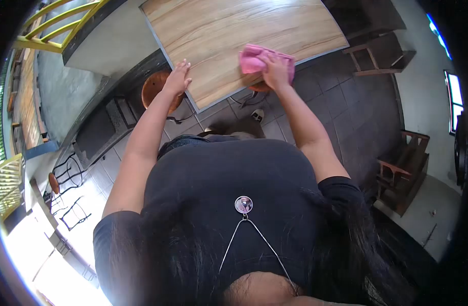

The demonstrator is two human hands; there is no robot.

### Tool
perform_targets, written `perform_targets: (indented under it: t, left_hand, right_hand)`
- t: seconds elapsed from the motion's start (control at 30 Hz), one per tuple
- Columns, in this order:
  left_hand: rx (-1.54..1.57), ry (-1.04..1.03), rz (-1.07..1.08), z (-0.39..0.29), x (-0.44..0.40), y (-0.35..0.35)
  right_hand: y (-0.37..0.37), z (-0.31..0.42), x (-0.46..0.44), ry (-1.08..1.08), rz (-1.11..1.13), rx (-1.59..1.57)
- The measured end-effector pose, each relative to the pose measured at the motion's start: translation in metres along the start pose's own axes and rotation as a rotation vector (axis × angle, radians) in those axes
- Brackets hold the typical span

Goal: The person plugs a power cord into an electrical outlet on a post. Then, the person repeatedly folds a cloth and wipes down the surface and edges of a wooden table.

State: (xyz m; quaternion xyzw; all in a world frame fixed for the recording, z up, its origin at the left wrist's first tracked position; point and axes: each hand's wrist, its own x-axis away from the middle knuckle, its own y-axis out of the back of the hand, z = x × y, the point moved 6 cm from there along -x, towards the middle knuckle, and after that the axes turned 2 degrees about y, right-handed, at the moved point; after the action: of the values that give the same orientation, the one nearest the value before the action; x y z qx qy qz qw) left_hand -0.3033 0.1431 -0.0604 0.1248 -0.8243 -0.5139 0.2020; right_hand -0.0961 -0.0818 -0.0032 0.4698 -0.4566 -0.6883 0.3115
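Note:
A pink cloth (251,62) lies bunched on the wood-grain tabletop (208,35), near its front edge, and part of it hangs toward that edge. My right hand (276,70) presses down on the cloth, its fingers partly folded into the fabric. At the table's left edge rests my left hand (177,80); its fingers are extended and it holds nothing. The thumb of that hand lies on the tabletop side, near the front left corner.
Under the left edge stands a round wooden stool (154,91), with another stool seat (259,86) below the front edge. Dark wooden chairs (403,166) are at the right. Grey floor tiles (336,104) surround the table, and a yellow railing (60,30) is at upper left.

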Motion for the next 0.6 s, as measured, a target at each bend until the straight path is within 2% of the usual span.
perform_targets:
  t: [0.03, 0.07, 0.1, 0.13, 0.17, 0.23, 0.33, 0.37, 0.4, 0.43, 0.47, 0.5, 0.53, 0.57, 0.6]
  left_hand:
    - [0.0, -0.015, 0.0, -0.001, -0.001, 0.001]
    - [-0.005, -0.007, 0.0, 0.001, 0.0, 0.0]
    - [-0.008, 0.002, 0.0, 0.002, -0.001, -0.001]
    - [0.025, 0.016, -0.018, -0.003, 0.003, 0.004]
    - [0.029, 0.007, -0.021, -0.004, 0.003, 0.003]
    - [0.039, 0.026, -0.016, 0.002, 0.0, 0.0]
    - [0.031, 0.015, -0.031, 0.007, -0.001, -0.005]
    - [0.023, 0.007, -0.041, 0.01, -0.001, -0.006]
    - [0.017, 0.009, -0.039, 0.011, 0.0, -0.007]
    - [0.035, 0.023, -0.049, 0.012, 0.001, -0.007]
    - [0.055, 0.038, -0.061, 0.013, -0.001, -0.008]
    - [0.054, 0.043, -0.066, 0.013, -0.005, -0.011]
    - [0.112, 0.095, -0.079, 0.018, -0.008, -0.015]
    - [0.168, 0.147, -0.092, 0.018, -0.011, -0.016]
    - [0.195, 0.228, -0.122, 0.011, -0.012, -0.013]
  right_hand:
    - [-0.01, 0.009, -0.005, -0.061, -0.022, -0.13]
    - [-0.064, 0.03, 0.003, -0.015, 0.273, -0.235]
    - [-0.022, 0.087, -0.002, 0.247, 0.033, -0.335]
    - [-0.053, 0.128, 0.009, 0.201, 0.803, -0.261]
    - [-0.037, 0.165, 0.018, 0.493, 0.336, -0.344]
    - [-0.016, 0.185, 0.026, 0.503, 0.283, -0.339]
    - [-0.02, 0.137, 0.018, 0.547, 0.356, -0.345]
    - [-0.018, 0.105, 0.013, 0.462, 0.441, -0.387]
    - [-0.01, 0.067, 0.01, 0.309, 0.42, -0.486]
    - [-0.014, 0.019, 0.014, 0.22, 0.25, -0.503]
    - [0.009, -0.011, 0.012, 0.025, 0.255, -0.422]
    - [-0.01, -0.058, 0.014, 0.029, 0.142, -0.224]
    - [0.006, -0.085, 0.012, -0.033, 0.068, -0.053]
    - [0.015, -0.101, 0.012, -0.106, -0.032, -0.094]
    - [0.018, -0.102, 0.004, -0.16, 0.017, -0.072]
